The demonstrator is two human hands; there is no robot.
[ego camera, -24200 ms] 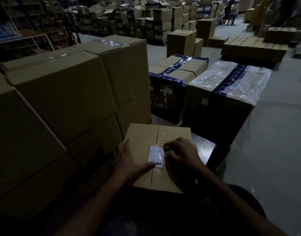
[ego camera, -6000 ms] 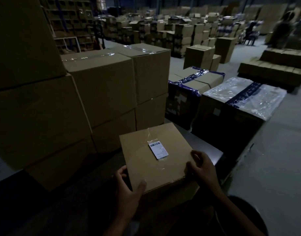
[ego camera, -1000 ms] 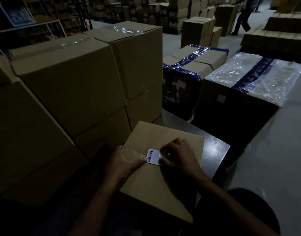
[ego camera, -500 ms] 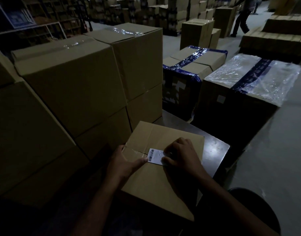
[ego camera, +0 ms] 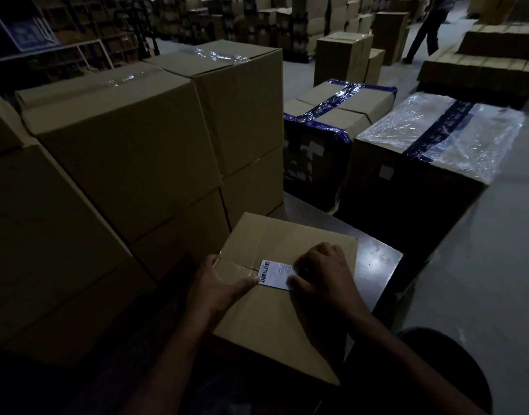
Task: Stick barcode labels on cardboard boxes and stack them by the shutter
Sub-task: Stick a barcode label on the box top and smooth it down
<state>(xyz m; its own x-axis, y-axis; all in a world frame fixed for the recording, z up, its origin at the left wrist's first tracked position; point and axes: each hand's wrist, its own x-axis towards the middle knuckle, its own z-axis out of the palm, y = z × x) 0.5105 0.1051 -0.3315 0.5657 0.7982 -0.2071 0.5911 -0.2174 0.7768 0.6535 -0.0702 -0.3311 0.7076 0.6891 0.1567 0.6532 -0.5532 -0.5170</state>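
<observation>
Hands flat on the cardboard box (ego camera: 275,319) on my table: my right hand (ego camera: 323,275) has slid further off the barcode label (ego camera: 275,274), fingers pressing its right end, left hand (ego camera: 219,284) thumb pinning the barcode edge, so labelling looks nearly done, stacking next.

small box (ego camera: 275,319) sits on the table (ego camera: 374,265), toward its near left edge. barcode label (ego camera: 274,274) lies on the box top, at the middle seam. left hand (ego camera: 218,287) on the box's left edge, thumb touching the label's left end; right hand (ego camera: 323,274) over the label's right end. stacked cartons (ego camera: 131,139) just left of and behind the box. taped box (ego camera: 332,121) and wrapped box (ego camera: 437,139) beyond the table's far edge, side by side.
</observation>
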